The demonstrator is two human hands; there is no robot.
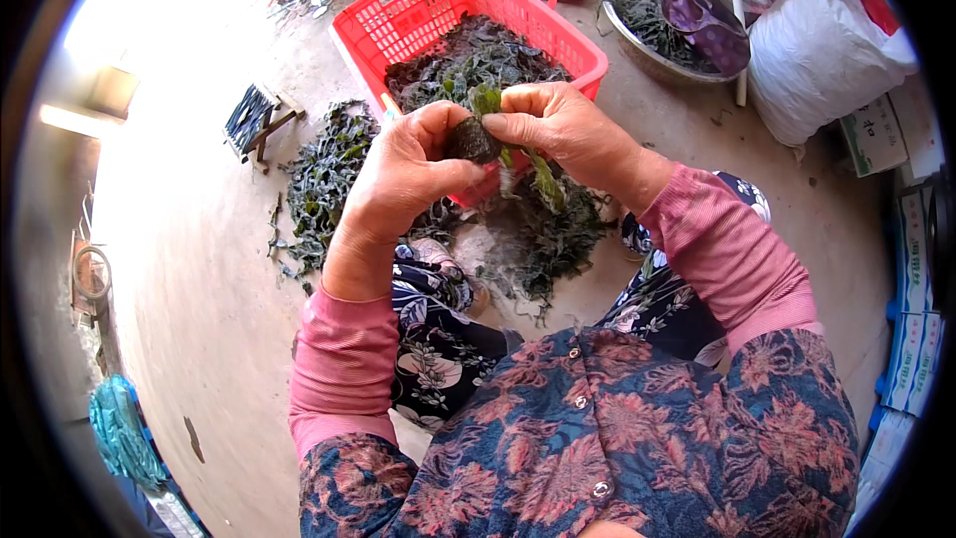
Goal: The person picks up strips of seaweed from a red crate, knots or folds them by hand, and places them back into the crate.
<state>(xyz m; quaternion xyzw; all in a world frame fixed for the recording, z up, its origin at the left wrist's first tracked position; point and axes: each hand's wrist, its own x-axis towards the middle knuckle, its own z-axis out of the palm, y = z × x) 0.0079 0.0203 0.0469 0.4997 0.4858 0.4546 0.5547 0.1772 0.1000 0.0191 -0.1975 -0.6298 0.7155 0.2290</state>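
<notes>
Seaweed roll [472, 139] pinched by both hands [413, 174] [563, 130]; white-and-blue cartons [911, 339] stacked at right edge.

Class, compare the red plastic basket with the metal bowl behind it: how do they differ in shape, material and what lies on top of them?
The red plastic basket is rectangular with slotted lattice walls; the metal bowl is round with smooth solid walls. The basket is bright red plastic; the bowl is dull grey metal. The basket lies open on top, while a purple scoop-like thing rests across the bowl. Both stand on the concrete floor and hold dark green seaweed.
</notes>
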